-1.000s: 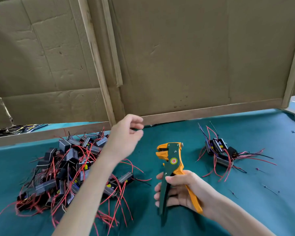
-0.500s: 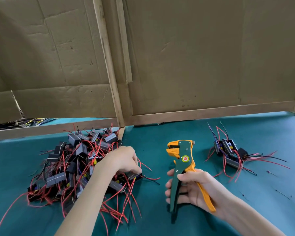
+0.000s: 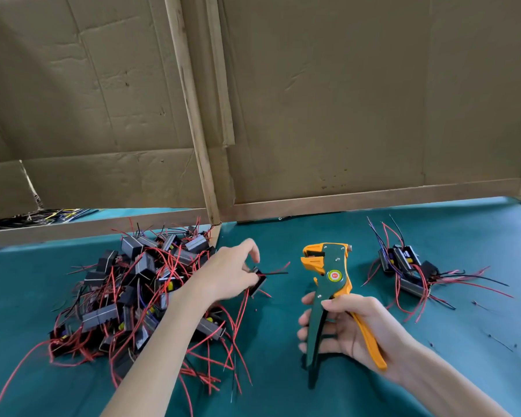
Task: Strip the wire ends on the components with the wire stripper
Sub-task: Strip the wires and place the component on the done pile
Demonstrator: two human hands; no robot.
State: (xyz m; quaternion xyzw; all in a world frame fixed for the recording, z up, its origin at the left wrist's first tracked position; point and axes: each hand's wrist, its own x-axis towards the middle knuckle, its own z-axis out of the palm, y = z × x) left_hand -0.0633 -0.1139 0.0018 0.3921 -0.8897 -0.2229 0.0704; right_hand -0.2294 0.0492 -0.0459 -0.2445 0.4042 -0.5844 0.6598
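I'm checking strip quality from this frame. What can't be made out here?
1. Head view, small pile: wire ends too small to tell whether stripped.
2. Head view, component: partly hidden by the left hand, blurred.
3. Head view, wire stripper: handles partly covered by the right hand.

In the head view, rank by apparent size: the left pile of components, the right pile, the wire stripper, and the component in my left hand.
1. The left pile, clearly largest.
2. The right pile and the wire stripper: similar extent, stripper nearer the camera, so unranked.
3. The held component, smallest.
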